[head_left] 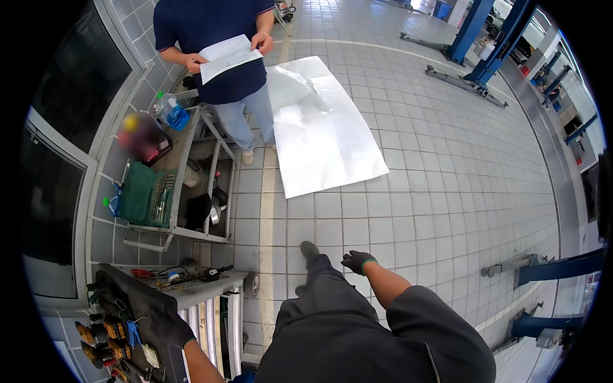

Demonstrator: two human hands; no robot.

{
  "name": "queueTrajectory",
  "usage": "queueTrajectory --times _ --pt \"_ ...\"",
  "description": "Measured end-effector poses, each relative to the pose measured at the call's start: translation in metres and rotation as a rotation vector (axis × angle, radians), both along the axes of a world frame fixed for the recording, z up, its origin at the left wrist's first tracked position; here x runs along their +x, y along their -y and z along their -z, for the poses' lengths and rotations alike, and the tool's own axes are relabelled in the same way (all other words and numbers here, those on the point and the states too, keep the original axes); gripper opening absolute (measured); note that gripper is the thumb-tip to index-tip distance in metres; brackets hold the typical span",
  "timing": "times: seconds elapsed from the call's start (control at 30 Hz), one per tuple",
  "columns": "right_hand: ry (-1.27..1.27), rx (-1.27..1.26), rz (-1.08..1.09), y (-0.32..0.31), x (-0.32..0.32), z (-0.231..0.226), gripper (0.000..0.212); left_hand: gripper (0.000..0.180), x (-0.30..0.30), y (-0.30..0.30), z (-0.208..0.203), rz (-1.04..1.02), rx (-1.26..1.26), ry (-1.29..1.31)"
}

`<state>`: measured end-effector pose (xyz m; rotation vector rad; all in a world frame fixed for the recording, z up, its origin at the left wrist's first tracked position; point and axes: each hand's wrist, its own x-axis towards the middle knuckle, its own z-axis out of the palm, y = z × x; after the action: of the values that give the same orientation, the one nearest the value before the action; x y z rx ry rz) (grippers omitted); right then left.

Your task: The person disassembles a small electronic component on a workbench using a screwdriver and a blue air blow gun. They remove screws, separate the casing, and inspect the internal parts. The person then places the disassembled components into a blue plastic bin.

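My left hand (171,327), in a dark glove, reaches over the dark top of a tool cart (179,298) at the lower left. Its fingers blend into the dark surface, so their pose is unclear. Close to it lie blue-handled pliers (133,333), a pale yellowish block-like item (151,356) and several yellow-and-black cordless power tools (115,327). My right hand (359,262), gloved with a green cuff, hangs out over the tiled floor. Its fingers are loosely bent and somewhat apart, with nothing visible in them.
Ahead on the left, a person (217,51) holds a paper (228,59) beside a metal workbench (198,153). A green socket set case (148,195) and blue-liquid bottle (172,113) sit on it. A large white sheet (329,147) covers some floor. Blue lift posts (471,29) stand right.
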<state>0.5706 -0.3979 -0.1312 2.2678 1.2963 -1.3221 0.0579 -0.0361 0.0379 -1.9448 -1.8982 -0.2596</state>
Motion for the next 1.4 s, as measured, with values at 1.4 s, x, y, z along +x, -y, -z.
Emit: queueTrajectory --times 1.4 --pt "-0.069 0.071 0.235 -0.128 0.2 0.053 0.057 0.07 0.026 -0.028 0.031 -0.49 -0.116 -0.249"
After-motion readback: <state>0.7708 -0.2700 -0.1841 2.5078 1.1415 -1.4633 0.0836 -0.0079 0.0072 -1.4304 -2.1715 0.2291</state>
